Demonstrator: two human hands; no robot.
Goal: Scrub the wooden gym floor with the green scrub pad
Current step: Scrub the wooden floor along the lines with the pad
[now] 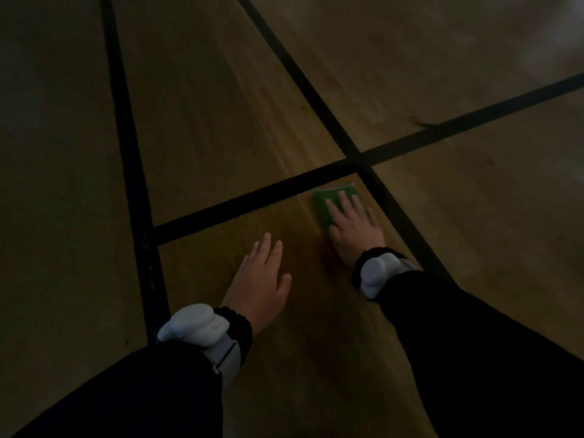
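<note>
The green scrub pad (322, 202) lies flat on the wooden gym floor (221, 121), just below where two black court lines cross. My right hand (354, 226) presses on it with straight, spread fingers and covers most of its right half. My left hand (262, 276) rests flat on the bare floor to the left and nearer me, fingers straight, holding nothing. Both wrists carry white devices over black sleeves.
Black painted lines (252, 197) cross the floor: one long line on the left, a diagonal from top centre, and another running right to left through the crossing (357, 159). A pale glare sits at the top right. The scene is dim.
</note>
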